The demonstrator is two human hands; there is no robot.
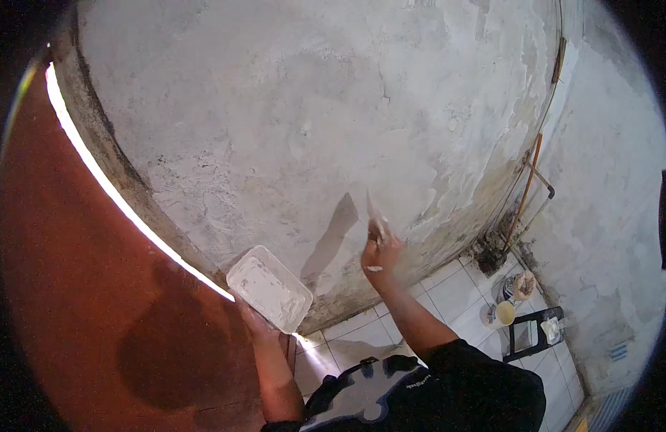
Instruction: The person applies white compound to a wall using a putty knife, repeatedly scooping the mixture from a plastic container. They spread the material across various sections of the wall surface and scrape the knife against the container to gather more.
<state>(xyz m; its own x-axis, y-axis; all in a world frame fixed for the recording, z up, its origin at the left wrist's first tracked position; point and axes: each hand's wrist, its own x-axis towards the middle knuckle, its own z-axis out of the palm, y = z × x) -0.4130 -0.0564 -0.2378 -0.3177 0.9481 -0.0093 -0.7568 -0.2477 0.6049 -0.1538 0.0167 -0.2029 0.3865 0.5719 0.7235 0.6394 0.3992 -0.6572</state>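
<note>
My left hand (256,321) is closed on the lower left side of a white rectangular tub (301,312), supporting it from below. White putty (264,282) lies inside the tub. In front of the grey plastered wall (275,129), my right hand (381,253) grips a putty knife (371,207), its blade pointing up at the wall surface. White smears cover the fingers of this hand and there is a patch near the wrist. The knife and hand cast a long shadow on the wall to their left.
A red-brown door (74,252) with a bright gap along its edge is at left. On the white-tiled floor (448,302) at right stand a paint-smeared bucket (521,286), a yellowish container (503,313) and a black step stool (516,340). Pipes (528,183) run down the corner.
</note>
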